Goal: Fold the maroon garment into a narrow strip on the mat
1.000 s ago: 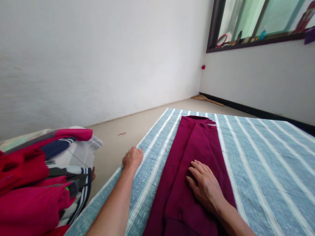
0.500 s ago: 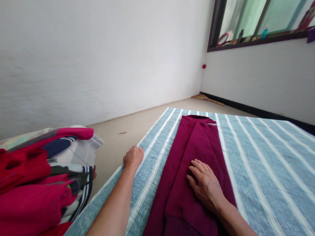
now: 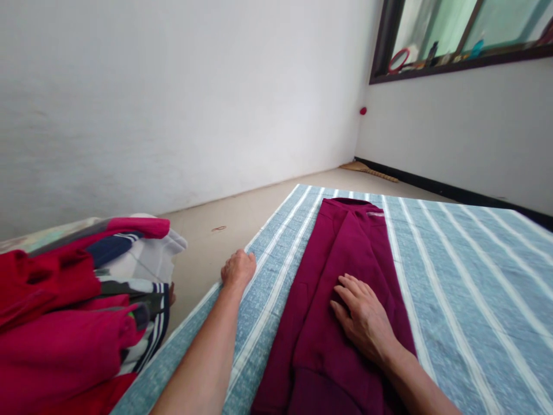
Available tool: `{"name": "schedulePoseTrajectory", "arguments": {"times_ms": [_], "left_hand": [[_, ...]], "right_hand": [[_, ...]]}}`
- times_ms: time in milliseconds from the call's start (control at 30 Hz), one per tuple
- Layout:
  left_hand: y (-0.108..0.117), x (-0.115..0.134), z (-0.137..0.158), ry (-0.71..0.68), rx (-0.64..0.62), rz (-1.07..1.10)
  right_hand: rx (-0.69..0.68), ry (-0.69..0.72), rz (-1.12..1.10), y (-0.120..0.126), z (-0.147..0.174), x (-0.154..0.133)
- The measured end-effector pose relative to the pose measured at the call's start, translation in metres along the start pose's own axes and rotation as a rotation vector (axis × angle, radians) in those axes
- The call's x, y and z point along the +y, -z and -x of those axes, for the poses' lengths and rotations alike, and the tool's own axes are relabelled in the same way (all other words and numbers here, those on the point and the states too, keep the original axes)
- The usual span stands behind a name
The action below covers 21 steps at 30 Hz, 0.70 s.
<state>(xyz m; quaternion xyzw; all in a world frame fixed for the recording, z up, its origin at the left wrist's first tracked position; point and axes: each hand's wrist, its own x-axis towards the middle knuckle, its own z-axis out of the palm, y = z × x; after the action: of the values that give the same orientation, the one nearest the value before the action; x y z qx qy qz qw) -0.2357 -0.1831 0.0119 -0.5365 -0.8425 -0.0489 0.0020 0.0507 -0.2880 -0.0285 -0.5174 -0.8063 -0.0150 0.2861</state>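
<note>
Positions are read as a clock face laid over the head view. A maroon garment (image 3: 315, 305) lies lengthwise at 5 o'clock on a blue-and-white striped cloth (image 3: 432, 323), its dark opening at the far end and a pale strip just beside that opening. The right hand (image 3: 363, 314) rests palm down on it, between 4 and 5 o'clock; its grip is apart, fingers extended and clamped on nothing. The left hand (image 3: 237, 268) is at 7 o'clock, at the edge of the striped cloth and apart from the garment. Its fingers are bent; I cannot tell whether this grip is together or clamped on the cloth (the fingertips are hidden). A heap of clothes (image 3: 64, 351), mostly red and pink, occupies 8 o'clock. A thin loop (image 3: 219, 229) lies on the pale floor (image 3: 194, 248) between 8 and 9 o'clock. A broom (image 3: 367, 169) lies by the wall past 2 o'clock. At 2 o'clock is a window (image 3: 453, 29), its sill bearing a red-rimmed mirror (image 3: 398, 60) and a blue bottle (image 3: 477, 48).
</note>
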Motion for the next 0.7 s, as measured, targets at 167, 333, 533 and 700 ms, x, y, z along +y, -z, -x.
{"name": "schedulePoseTrajectory", "arguments": {"times_ms": [167,333,533,700], "left_hand": [[-0.0022,0.0001,0.0016,0.0,0.01,0.008],[-0.0037,0.0004,0.0022,0.002,0.012,0.015],[-0.003,0.0006,0.0024,0.0,0.01,0.02],[-0.0038,0.0005,0.0025,0.0,0.009,0.026]], "right_hand": [[-0.003,0.021,-0.01,0.0002,0.0011,0.002],[-0.009,0.025,0.0,-0.001,0.0022,0.0039],[-0.005,0.023,0.009,-0.0014,0.0027,0.004],[0.001,0.031,0.014,-0.0002,0.002,0.0036]]}}
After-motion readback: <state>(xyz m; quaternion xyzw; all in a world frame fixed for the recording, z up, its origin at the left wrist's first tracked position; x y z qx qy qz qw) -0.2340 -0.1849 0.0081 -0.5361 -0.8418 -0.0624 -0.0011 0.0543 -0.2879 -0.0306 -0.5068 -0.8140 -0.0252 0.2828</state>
